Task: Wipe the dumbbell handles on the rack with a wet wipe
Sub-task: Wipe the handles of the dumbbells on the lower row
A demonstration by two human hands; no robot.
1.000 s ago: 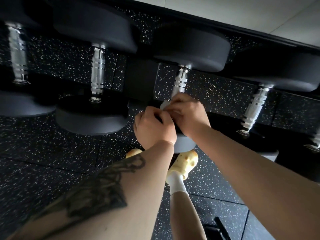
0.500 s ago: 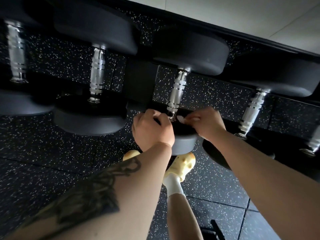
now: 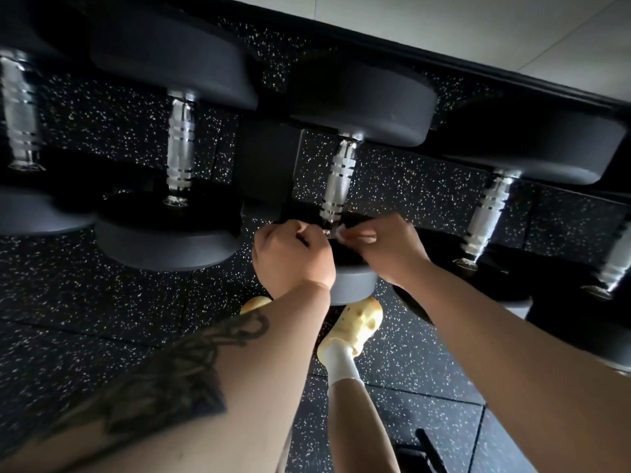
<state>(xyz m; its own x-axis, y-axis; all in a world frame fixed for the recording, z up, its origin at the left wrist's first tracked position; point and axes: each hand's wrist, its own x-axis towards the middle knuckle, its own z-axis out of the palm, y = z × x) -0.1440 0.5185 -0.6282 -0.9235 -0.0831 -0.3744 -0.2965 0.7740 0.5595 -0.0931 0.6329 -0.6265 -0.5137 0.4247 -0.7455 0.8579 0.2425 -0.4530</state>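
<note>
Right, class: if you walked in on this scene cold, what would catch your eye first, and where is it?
First, the two hands meeting mid-frame: the left hand curled, the right hand pinching a small white wipe at the near end of a shiny dumbbell handle. Next, the row of big dark dumbbells across the top, and the yellow shoe on the speckled floor below.

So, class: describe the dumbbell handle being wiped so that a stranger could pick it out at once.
Find the row of dumbbells on the dark rack, their silver handles pointing towards the camera. The handle is just right of the rack's upright post. Unlike its neighbours, both hands meet at its near end: the right hand pinches a white wipe there, beside the left hand.
</note>
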